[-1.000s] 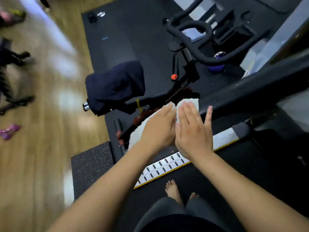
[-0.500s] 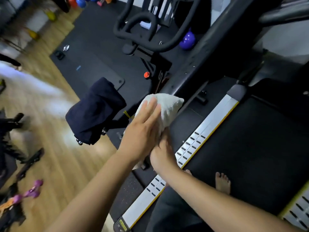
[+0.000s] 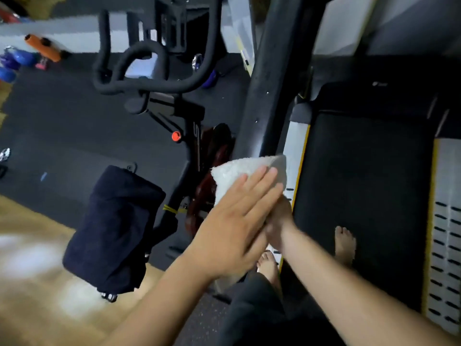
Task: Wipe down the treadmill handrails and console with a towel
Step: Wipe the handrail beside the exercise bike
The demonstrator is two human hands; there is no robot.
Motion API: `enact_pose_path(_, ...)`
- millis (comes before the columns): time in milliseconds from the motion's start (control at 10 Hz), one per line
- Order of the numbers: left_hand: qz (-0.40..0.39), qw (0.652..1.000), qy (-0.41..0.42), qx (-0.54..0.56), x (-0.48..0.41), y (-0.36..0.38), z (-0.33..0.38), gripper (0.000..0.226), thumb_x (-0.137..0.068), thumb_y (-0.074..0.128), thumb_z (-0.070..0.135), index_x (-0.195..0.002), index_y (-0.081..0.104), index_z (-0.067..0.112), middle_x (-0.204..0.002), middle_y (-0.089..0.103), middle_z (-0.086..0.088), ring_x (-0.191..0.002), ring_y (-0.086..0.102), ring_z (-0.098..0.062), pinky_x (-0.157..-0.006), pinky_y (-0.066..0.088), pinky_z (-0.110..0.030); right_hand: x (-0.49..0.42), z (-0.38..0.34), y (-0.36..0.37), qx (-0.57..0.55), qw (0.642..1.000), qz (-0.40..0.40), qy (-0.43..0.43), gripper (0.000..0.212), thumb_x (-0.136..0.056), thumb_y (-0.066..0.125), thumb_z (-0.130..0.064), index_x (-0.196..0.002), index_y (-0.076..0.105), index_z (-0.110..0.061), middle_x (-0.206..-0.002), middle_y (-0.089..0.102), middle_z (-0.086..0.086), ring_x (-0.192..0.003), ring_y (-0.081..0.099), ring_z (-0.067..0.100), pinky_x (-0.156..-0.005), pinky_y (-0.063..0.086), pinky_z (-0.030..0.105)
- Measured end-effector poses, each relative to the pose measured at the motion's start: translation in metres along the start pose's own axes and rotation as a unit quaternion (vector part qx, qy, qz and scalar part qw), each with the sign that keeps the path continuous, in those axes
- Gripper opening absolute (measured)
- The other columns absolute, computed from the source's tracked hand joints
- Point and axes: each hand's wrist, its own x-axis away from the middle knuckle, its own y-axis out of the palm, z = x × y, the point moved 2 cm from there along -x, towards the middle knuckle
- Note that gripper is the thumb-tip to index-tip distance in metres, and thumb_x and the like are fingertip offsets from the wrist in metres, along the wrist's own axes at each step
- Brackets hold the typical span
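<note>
A white towel is wrapped over the near end of the treadmill's black handrail, which runs up and away from me. My left hand lies flat on top of the towel with straight fingers and presses it onto the rail. Just below and to the right, my right hand holds the towel from underneath, its fingers mostly hidden by my left hand. The console is out of view.
I stand barefoot on the black treadmill belt, with a grey slotted side rail at the right. An exercise bike, its saddle covered by a dark cloth, stands close on the left. Dumbbells lie at the far left.
The view swung right toward the treadmill. My right hand dropped from beside the left to under the towel, and both hands moved with the towel onto the handrail's near end.
</note>
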Motion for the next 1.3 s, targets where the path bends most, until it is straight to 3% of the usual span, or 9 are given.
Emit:
enact_pose_path(100, 0.010, 0.999, -0.022, 0.028, 0.002, 0.003, -0.002, 0.062, -0.093, 0.050, 0.013, -0.151, 0.032, 0.002, -0.162, 0.019, -0.012, -0.153, 0.009, -0.025, -0.124, 0.007, -0.045, 0.046, -0.048, -0.001, -0.026, 0.995, 0.094, -0.028, 0.051, -0.090, 0.050, -0.040, -0.140, 0.046, -0.030, -0.130, 0.061, -0.003, -0.118, 0.058, 0.016, -0.101, 0.047, 0.040)
enact_pose_path(200, 0.027, 0.997, -0.050, 0.055, 0.014, 0.009, -0.008, 0.059, -0.099, 0.037, 0.021, -0.154, 0.021, 0.005, -0.165, 0.011, -0.010, -0.153, 0.004, -0.026, -0.123, 0.005, -0.052, 0.103, -0.064, 0.009, -0.063, 0.980, 0.101, -0.161, 0.050, -0.098, 0.035, -0.043, -0.148, 0.031, -0.038, -0.147, 0.040, -0.025, -0.134, 0.034, -0.011, -0.111, 0.029, 0.019)
enact_pose_path(300, 0.027, 0.996, -0.050, 0.070, 0.010, 0.009, -0.014, 0.062, -0.096, 0.035, 0.019, -0.154, 0.019, 0.003, -0.164, 0.011, -0.012, -0.153, 0.004, -0.028, -0.122, 0.005, -0.055, 0.116, -0.060, 0.029, -0.034, 0.978, 0.003, -0.206, 0.062, -0.093, 0.027, -0.046, -0.152, 0.010, -0.035, -0.160, 0.008, -0.020, -0.143, 0.005, -0.010, -0.120, 0.009, 0.021)
enact_pose_path(600, -0.006, 1.000, -0.026, -0.012, 0.010, 0.018, 0.001, 0.075, -0.086, 0.041, 0.028, -0.154, 0.022, 0.004, -0.163, 0.000, -0.007, -0.153, -0.007, -0.024, -0.122, 0.001, -0.054, 0.077, -0.031, 0.025, -0.151, 0.973, -0.001, -0.175, 0.047, -0.104, 0.033, -0.043, -0.149, 0.023, -0.039, -0.146, 0.035, -0.021, -0.130, 0.034, -0.013, -0.110, 0.028, 0.013)
enact_pose_path(700, -0.019, 0.999, -0.028, 0.041, 0.020, 0.017, 0.007, 0.070, -0.090, 0.039, 0.031, -0.154, 0.023, 0.007, -0.165, 0.007, -0.002, -0.153, -0.005, -0.018, -0.122, 0.001, -0.055, 0.105, -0.017, 0.032, -0.115, 0.982, 0.033, -0.147, 0.052, -0.103, 0.032, -0.042, -0.152, 0.020, -0.029, -0.153, 0.031, -0.007, -0.139, 0.033, 0.004, -0.111, 0.027, 0.020)
enact_pose_path(800, -0.022, 0.991, -0.031, 0.131, 0.013, 0.008, -0.003, 0.066, -0.095, 0.030, 0.031, -0.154, 0.019, 0.005, -0.165, 0.010, -0.002, -0.153, 0.000, -0.012, -0.123, 0.002, -0.052, 0.115, -0.029, 0.044, 0.084, 0.974, 0.085, -0.194, 0.082, -0.084, 0.012, -0.055, -0.154, 0.013, -0.011, -0.161, 0.014, 0.010, -0.149, 0.012, 0.023, -0.120, 0.013, 0.035)
enact_pose_path(1000, 0.001, 1.000, 0.017, 0.024, -0.013, 0.011, -0.009, 0.061, -0.101, 0.022, 0.031, -0.153, 0.021, 0.000, -0.164, 0.014, -0.009, -0.153, 0.000, -0.016, -0.124, 0.001, -0.048, 0.040, -0.038, 0.019, -0.076, 0.976, 0.030, -0.200, 0.063, -0.099, 0.034, -0.052, -0.154, 0.016, -0.028, -0.161, 0.020, -0.004, -0.146, 0.021, 0.012, -0.120, 0.013, 0.032)
enact_pose_path(1200, 0.015, 0.997, 0.032, 0.070, -0.012, 0.011, -0.012, 0.063, -0.097, 0.023, 0.026, -0.151, 0.022, -0.006, -0.162, 0.020, -0.016, -0.153, 0.010, -0.023, -0.122, 0.006, -0.054, 0.121, -0.012, 0.055, 0.063, 0.950, 0.192, -0.236, 0.063, -0.100, 0.009, -0.046, -0.151, 0.023, -0.013, -0.158, 0.026, 0.012, -0.146, 0.025, 0.023, -0.118, 0.025, 0.039)
enact_pose_path(1300, 0.016, 0.990, 0.028, 0.137, -0.012, 0.011, -0.013, 0.065, -0.096, 0.025, 0.026, -0.150, 0.021, -0.009, -0.161, 0.019, -0.018, -0.152, 0.012, -0.027, -0.121, 0.008, -0.058, 0.091, -0.025, 0.041, 0.002, 0.969, 0.093, -0.229, 0.067, -0.099, 0.013, -0.051, -0.154, 0.015, -0.012, -0.162, 0.010, 0.008, -0.150, 0.007, 0.019, -0.122, 0.010, 0.039)
